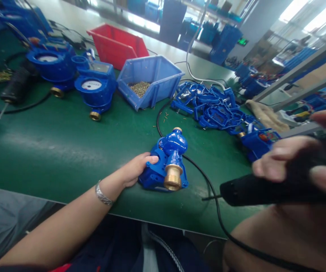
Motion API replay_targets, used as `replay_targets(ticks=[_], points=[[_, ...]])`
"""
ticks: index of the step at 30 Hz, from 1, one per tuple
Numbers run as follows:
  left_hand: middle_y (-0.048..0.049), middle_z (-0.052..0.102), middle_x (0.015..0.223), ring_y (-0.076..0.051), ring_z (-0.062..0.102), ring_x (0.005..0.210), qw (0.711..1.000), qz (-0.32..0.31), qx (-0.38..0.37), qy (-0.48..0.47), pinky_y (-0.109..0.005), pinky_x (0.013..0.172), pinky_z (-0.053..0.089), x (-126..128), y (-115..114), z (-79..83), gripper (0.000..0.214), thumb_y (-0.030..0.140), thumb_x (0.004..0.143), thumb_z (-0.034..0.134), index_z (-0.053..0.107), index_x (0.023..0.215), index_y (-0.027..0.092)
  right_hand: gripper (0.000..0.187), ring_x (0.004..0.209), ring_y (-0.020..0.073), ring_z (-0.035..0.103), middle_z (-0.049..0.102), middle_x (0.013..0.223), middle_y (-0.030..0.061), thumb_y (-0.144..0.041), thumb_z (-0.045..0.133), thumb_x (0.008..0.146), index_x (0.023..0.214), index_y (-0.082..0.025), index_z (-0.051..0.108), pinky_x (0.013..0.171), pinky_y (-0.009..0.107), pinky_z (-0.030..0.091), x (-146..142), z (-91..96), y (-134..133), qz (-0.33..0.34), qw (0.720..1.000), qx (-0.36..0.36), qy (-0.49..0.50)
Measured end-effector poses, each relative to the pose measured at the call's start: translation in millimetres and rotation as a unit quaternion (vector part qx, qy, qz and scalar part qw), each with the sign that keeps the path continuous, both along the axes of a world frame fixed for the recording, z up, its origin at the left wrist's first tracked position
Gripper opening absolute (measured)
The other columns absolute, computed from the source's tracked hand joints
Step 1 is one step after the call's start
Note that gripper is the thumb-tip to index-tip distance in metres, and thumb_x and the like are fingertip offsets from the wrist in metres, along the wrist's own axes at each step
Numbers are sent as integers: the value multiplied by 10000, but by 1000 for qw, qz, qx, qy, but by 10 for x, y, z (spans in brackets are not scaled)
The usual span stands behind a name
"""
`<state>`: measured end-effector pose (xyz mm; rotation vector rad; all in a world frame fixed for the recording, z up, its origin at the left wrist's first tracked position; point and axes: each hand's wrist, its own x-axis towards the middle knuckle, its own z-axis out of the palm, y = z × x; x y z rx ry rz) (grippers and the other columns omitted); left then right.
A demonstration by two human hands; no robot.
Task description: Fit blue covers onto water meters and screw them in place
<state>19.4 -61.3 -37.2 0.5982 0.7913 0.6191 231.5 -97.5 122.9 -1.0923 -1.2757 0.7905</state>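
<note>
On the bench [66,139], the left hand [136,170] grips the meter [175,142] by its side, thumb over it – likely for steadiness. The right hand [279,158] closes around the driver [244,190] – bit [210,198] apart from the meter, perhaps for clearance

There were two blue water meters with dials showing [95,90], one turned-over blue water meter [176,143], two black power screwdrivers [245,191], one red bin [109,49], one light blue bin [164,88], one silver bracelet [103,193], blue plastic frames [218,115] and tiny brass screws [140,89] too jumbled to count

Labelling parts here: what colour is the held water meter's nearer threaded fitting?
Brass-gold; the threaded fitting shows best in the head view.
</note>
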Motion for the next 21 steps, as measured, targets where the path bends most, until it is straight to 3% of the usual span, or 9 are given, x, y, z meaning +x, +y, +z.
replay_targets(ticks=[2, 4, 7, 10, 13, 17, 19, 21], points=[[-184, 645, 1151, -300, 629, 1016, 1000, -3, 2, -3, -428, 937, 456, -9, -1, -12, 707, 471, 602, 721, 566, 1169, 78, 486, 548, 193, 578, 641, 754, 29, -149, 666, 686, 1148, -270, 571, 484, 320, 476, -52, -87, -49, 130, 987, -82, -50], [-180, 646, 1148, -294, 629, 1012, 1000, -12, 6, -12, -419, 922, 466, -15, 3, -23, 687, 481, 614, 719, 576, 1155, 82, 500, 620, 187, 615, 648, 784, 15, -93, 639, 705, 1159, -277, 540, 578, 316, 518, -164, -247, -94, 224, 952, -181, -103], [-169, 638, 1169, -267, 622, 1022, 1000, -21, 19, -6, -384, 909, 474, -16, 14, -35, 569, 464, 694, 673, 602, 1115, 88, 450, 696, 167, 627, 640, 899, 21, -65, 583, 705, 1120, -235, 541, 667, 295, 537, -327, -472, -148, 293, 917, -238, -130], [-158, 656, 1132, -247, 634, 977, 1000, -27, 6, -3, -380, 896, 478, -9, 19, -19, 503, 390, 704, 674, 600, 1105, 96, 426, 846, 181, 632, 623, 1020, 31, -54, 551, 699, 1091, -221, 532, 754, 282, 539, -334, -566, -166, 302, 917, -224, -133], [-165, 685, 1032, -243, 649, 889, 999, -28, -13, -19, -398, 883, 482, -5, 16, 31, 529, 369, 620, 715, 609, 1049, 78, 402, 988, 220, 602, 619, 1049, 39, -24, 547, 662, 1025, -197, 562, 830, 287, 519, -179, -566, -143, 303, 900, -223, -219], [-163, 698, 963, -242, 656, 838, 999, -37, -23, -20, -421, 898, 475, -13, 10, 85, 581, 405, 563, 738, 616, 1024, 72, 420, 893, 224, 616, 639, 937, 50, -38, 580, 641, 1041, -167, 596, 750, 282, 524, 122, -514, -159, 321, 859, -269, -296], [-159, 699, 961, -243, 656, 842, 999, -41, -27, -22, -432, 914, 467, -8, 10, 90, 614, 405, 553, 745, 606, 1053, 76, 429, 730, 186, 612, 634, 814, 39, -118, 614, 696, 1122, -166, 579, 638, 265, 519, 292, -453, -213, 289, 867, -300, -274], [-157, 698, 972, -239, 653, 847, 999, -38, -32, -20, -436, 921, 462, 16, 14, 85, 631, 406, 549, 747, 599, 1069, 82, 468, 622, 159, 584, 625, 780, 33, -231, 645, 747, 1199, -196, 530, 557, 258, 499, 461, -363, -274, 208, 908, -280, -232]])
